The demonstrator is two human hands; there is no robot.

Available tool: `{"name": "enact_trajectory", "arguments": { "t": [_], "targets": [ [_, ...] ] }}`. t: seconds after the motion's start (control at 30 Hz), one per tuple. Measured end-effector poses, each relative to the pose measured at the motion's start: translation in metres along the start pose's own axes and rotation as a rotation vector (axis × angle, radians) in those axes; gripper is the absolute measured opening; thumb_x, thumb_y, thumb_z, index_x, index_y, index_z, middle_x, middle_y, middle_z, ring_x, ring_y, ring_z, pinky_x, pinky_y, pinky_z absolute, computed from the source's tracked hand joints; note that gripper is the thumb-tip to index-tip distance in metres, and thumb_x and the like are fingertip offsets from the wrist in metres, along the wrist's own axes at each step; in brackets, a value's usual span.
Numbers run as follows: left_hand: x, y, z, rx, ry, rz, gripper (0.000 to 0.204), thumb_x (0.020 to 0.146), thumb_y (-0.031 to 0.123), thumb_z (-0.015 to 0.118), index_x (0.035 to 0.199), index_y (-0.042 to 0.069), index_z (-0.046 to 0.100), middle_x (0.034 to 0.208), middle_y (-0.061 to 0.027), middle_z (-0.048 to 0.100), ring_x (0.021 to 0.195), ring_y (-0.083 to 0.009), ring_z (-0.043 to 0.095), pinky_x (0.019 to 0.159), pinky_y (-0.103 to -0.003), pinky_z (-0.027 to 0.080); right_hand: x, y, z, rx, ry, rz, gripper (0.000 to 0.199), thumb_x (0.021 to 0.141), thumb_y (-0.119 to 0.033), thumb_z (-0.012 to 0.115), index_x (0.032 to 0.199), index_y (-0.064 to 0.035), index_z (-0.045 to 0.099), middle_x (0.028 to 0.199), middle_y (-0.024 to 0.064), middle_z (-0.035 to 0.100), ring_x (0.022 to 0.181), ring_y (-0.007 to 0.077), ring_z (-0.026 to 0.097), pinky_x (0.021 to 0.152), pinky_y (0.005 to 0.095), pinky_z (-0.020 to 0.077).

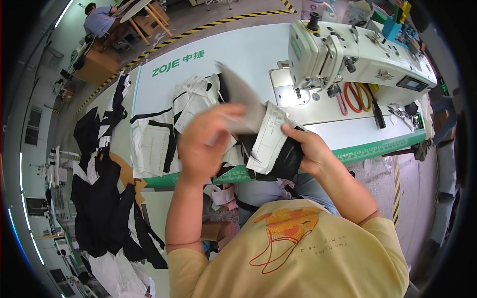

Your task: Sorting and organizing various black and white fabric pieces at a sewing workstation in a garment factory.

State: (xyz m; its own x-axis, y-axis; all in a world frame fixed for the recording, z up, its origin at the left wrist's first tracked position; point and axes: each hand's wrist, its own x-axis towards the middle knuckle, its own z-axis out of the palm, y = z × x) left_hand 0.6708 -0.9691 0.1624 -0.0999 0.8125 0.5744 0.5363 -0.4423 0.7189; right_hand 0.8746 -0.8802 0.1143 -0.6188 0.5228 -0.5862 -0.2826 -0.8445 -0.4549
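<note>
Black fabric bundle (289, 158) topped with white paper (268, 141), held over the front edge of a sewing table (238, 42).
The right hand (312, 149) grasps the bundle, thumb on the paper; the left hand (203, 141), blurred, is at a grey sheet (243, 89), and I can't tell whether it grips. White-and-black pieces (151, 144) lie leftward; a sewing machine (365, 62) stands beyond the right hand.

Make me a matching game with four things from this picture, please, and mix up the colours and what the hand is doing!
Things:
1. Sewing machine
2. Shirt
3. Right hand
4. Tool holder

Clues:
A. Holding a black-and-white piece
B. Blue
C. White
D. Yellow

Right pairs: 1-C, 2-D, 3-A, 4-B
</note>
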Motion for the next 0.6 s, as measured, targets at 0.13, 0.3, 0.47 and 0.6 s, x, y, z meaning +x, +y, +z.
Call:
{"name": "enact_trajectory", "arguments": {
  "t": [0.13, 0.3, 0.47, 0.6],
  "targets": [
    [-0.009, -0.003, 0.032, 0.225, -0.451, 0.321, 0.016, 0.075, 0.008, 0.062, 0.091, 0.008, 0.063, 0.108, -0.0069, 0.064, 0.105, -0.0280, 0.059, 0.083, -0.037, 0.047, -0.006, -0.002, -0.002, -0.033, -0.093, 0.038, 0.035, 0.094, -0.017, 0.038, 0.119, 0.0052, 0.050, 0.111, 0.0171, 0.060, 0.096, 0.0264, 0.063, 0.082, 0.0393, 0.0543],
    [-0.022, -0.009, 0.038, 0.243, -0.461, 0.276, 0.016, 0.073, 0.008, 0.063, 0.089, 0.007, 0.061, 0.113, -0.0079, 0.062, 0.108, -0.0293, 0.057, 0.083, -0.039, 0.046, -0.005, 0.004, -0.008, -0.014, 0.002, 0.010, 0.044, 0.096, -0.029, 0.036, 0.124, 0.0028, 0.047, 0.118, 0.0163, 0.058, 0.103, 0.0277, 0.060, 0.089, 0.0403, 0.0501],
    [-0.035, -0.009, 0.041, 0.200, -0.414, 0.263, 0.032, 0.078, 0.032, 0.065, 0.097, 0.007, 0.056, 0.121, -0.0119, 0.056, 0.113, -0.0332, 0.053, 0.091, -0.043, 0.043, -0.009, 0.003, -0.010, 0.105, -0.271, -0.012, 0.076, 0.089, -0.064, 0.037, 0.131, -0.0002, 0.042, 0.126, 0.0154, 0.052, 0.112, 0.0283, 0.054, 0.095, 0.0434, 0.0445],
    [-0.046, -0.010, 0.051, 0.205, -0.369, 0.264, 0.040, 0.079, 0.041, 0.063, 0.098, 0.006, 0.055, 0.122, -0.0147, 0.054, 0.116, -0.0352, 0.050, 0.093, -0.045, 0.041, -0.017, 0.013, -0.019, -0.309, -0.044, -0.162, 0.048, 0.089, -0.030, 0.060, 0.123, 0.0014, 0.046, 0.115, 0.0138, 0.057, 0.100, 0.0240, 0.059, 0.085, 0.0381, 0.0506]
  ]
}}
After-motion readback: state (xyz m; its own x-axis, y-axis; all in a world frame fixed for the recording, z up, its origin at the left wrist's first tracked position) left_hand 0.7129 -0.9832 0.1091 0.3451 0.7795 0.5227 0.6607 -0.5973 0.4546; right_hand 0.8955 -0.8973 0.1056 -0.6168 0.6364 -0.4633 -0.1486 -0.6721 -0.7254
